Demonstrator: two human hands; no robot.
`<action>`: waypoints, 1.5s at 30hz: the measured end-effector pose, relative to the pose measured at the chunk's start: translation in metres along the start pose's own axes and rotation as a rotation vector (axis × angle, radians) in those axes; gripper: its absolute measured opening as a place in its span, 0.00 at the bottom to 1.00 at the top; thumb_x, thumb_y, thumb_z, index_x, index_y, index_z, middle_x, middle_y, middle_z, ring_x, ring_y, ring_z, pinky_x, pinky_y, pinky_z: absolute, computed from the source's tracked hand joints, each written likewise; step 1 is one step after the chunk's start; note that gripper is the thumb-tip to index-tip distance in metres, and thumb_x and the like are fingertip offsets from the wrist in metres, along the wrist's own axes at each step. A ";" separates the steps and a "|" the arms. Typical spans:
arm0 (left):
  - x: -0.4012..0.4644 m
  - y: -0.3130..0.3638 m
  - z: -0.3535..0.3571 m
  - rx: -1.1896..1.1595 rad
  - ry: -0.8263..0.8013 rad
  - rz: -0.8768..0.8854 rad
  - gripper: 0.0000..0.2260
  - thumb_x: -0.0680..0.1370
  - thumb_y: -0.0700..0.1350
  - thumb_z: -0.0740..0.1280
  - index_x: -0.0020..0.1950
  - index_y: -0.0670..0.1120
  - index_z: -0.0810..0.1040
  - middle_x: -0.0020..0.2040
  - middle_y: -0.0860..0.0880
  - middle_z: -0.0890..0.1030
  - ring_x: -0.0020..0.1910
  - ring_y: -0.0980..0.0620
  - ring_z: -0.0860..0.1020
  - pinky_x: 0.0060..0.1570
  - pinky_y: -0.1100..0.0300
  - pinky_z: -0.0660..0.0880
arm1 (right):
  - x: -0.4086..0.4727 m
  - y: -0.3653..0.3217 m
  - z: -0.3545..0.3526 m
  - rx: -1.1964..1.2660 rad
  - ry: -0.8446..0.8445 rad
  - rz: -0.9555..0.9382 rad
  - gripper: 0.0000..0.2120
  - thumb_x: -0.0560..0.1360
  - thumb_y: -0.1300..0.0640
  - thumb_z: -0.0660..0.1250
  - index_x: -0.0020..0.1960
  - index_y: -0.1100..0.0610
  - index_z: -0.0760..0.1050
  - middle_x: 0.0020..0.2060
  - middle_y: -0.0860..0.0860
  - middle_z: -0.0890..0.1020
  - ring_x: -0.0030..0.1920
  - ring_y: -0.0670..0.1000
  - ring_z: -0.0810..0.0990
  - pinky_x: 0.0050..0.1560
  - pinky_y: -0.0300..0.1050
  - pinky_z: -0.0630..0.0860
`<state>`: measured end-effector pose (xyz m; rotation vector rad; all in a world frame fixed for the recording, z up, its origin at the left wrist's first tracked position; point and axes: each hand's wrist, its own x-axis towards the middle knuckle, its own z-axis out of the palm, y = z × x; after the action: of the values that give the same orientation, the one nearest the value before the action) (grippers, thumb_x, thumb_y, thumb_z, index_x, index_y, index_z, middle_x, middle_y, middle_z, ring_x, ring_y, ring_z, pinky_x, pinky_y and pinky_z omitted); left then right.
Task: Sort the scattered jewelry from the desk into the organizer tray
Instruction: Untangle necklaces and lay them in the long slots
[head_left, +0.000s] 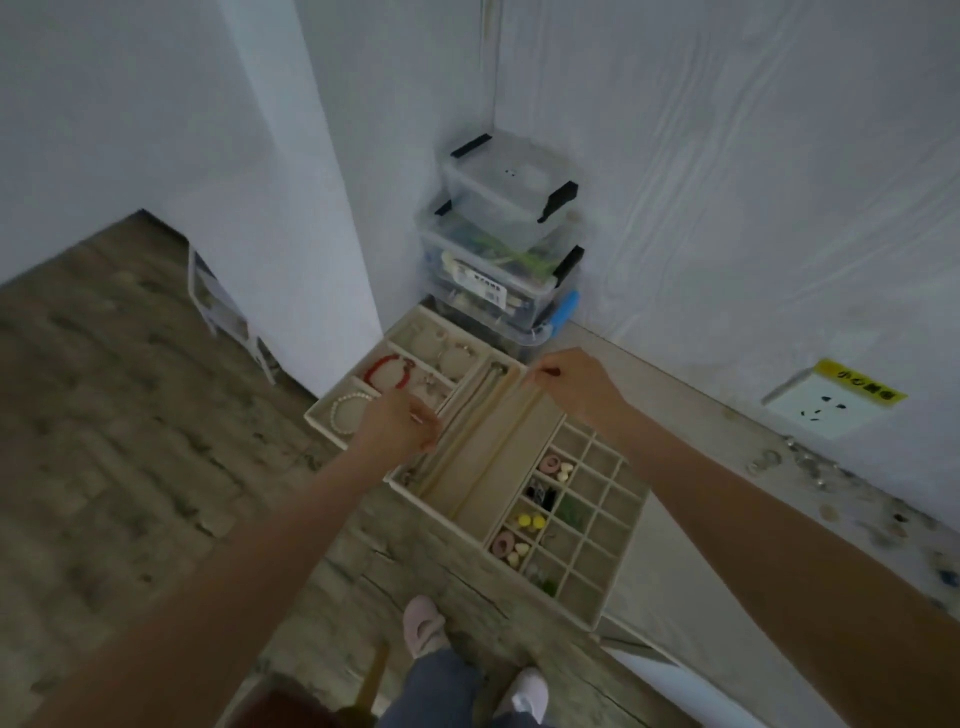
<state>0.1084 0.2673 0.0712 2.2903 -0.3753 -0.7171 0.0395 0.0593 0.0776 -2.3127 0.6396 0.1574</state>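
While both hands work over the organizer tray, the step looks like laying a necklace into a long slot left of its small-cell grid. Loose jewelry sits on the tabletop, well right of the tray. Right hand pinches the chain's far end; left hand pinches something thin at the near end. Next: lower it straight, let go.

A pale bench carries beige organizer trays, stacked clear storage boxes, and scattered small jewelry along the wall.
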 end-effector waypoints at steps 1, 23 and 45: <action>0.000 -0.002 0.002 -0.017 -0.012 -0.020 0.07 0.73 0.36 0.70 0.36 0.43 0.79 0.30 0.50 0.79 0.30 0.56 0.77 0.38 0.65 0.78 | 0.002 -0.001 0.004 -0.054 -0.007 -0.021 0.12 0.79 0.57 0.60 0.53 0.60 0.81 0.45 0.55 0.82 0.40 0.49 0.77 0.42 0.42 0.70; -0.018 -0.018 0.054 1.117 -0.103 0.263 0.07 0.79 0.40 0.60 0.51 0.44 0.78 0.50 0.48 0.79 0.48 0.47 0.80 0.39 0.57 0.71 | 0.047 0.022 0.043 -0.334 -0.051 -0.121 0.09 0.76 0.65 0.62 0.52 0.63 0.80 0.50 0.59 0.81 0.50 0.58 0.79 0.52 0.49 0.76; -0.011 -0.002 0.058 1.088 -0.024 0.448 0.12 0.78 0.38 0.60 0.60 0.44 0.75 0.55 0.46 0.74 0.52 0.48 0.75 0.39 0.58 0.72 | 0.044 0.028 0.038 -0.149 0.024 -0.122 0.12 0.76 0.67 0.61 0.55 0.62 0.80 0.54 0.58 0.80 0.55 0.55 0.78 0.55 0.38 0.71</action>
<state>0.0656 0.2423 0.0395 2.9701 -1.5284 -0.3114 0.0670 0.0503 0.0198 -2.4924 0.5121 0.1243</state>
